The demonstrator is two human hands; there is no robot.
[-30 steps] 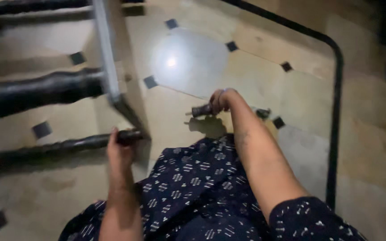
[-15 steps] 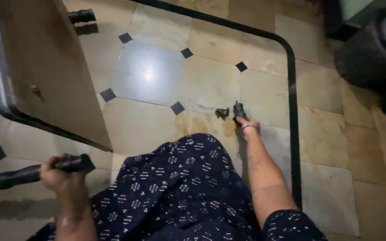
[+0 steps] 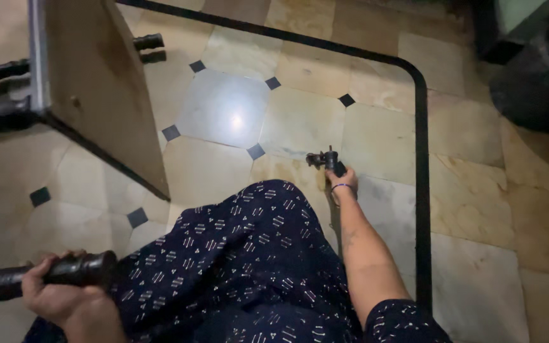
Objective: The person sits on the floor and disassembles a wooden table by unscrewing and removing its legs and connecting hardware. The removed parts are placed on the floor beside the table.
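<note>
Lying low at the left edge of the view, the dark turned leg [image 3: 39,276] has its long axis near horizontal, its blunt end pointing right toward the patterned dark garment [image 3: 249,267]. The left hand [image 3: 58,295] is wrapped fully around this leg near that end, fingers curled over the top. The small dark part [image 3: 333,160] stands on the tiled floor [image 3: 223,114] with its axis roughly upright, tilted slightly away from the person; a smaller dark piece [image 3: 314,158] lies just beside it on the left. The right hand [image 3: 343,181] is closed around the lower portion of the small dark part.

Compared with half a second ago, the left hand and leg sit lower and further left in the view, the overturned wooden panel [image 3: 96,82] has shifted up and to the right, and the right hand remains at the same floor tile.

The right arm is extended forward, nearly straight, beside the knee. The left arm is bent, with the wrist close to the body. A black tubular frame [image 3: 420,165] runs along the floor right of the right arm.
</note>
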